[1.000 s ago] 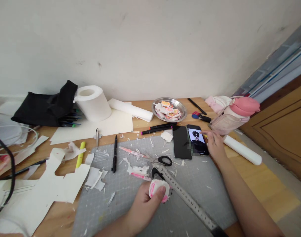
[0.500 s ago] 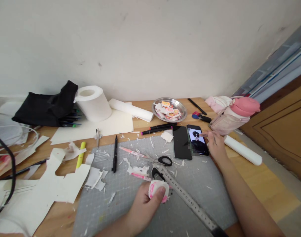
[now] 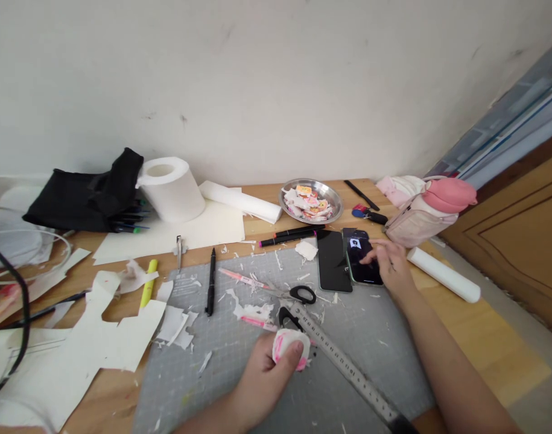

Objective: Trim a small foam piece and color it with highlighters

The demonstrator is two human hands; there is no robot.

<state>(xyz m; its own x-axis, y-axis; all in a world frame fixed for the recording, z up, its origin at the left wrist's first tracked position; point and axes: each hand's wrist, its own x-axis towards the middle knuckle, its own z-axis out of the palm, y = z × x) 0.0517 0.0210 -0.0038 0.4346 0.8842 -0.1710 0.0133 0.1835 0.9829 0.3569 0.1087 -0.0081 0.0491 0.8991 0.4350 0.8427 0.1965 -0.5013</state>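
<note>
My left hand (image 3: 269, 377) is closed around a small white paper piece with pink marks (image 3: 290, 348), the thumb pressed over its face. My right hand (image 3: 390, 268) holds nothing; its fingers are apart, with fingertips at the screen of a smartphone (image 3: 358, 274). That screen is mostly dark, with a small picture near the top. A second phone (image 3: 335, 260), its screen black, lies beside it on the left. Scissors (image 3: 303, 294) and a metal ruler (image 3: 348, 364) rest on the grey cutting mat (image 3: 230, 392), close to my left hand.
A steel plate (image 3: 285, 212) holds paper scraps. Toilet paper (image 3: 174, 193), a black bag (image 3: 76, 199) and a rolled paper (image 3: 242, 202) lie along the wall. A pink-lidded bottle (image 3: 445, 196) stands at right. Cut paper (image 3: 88, 337), a black pen (image 3: 211, 280) and pink highlighters are at left and centre.
The phone's screen has gone from a large picture of a person to a dark view with a small picture. My right hand's fingers have spread. The left hand stays put.
</note>
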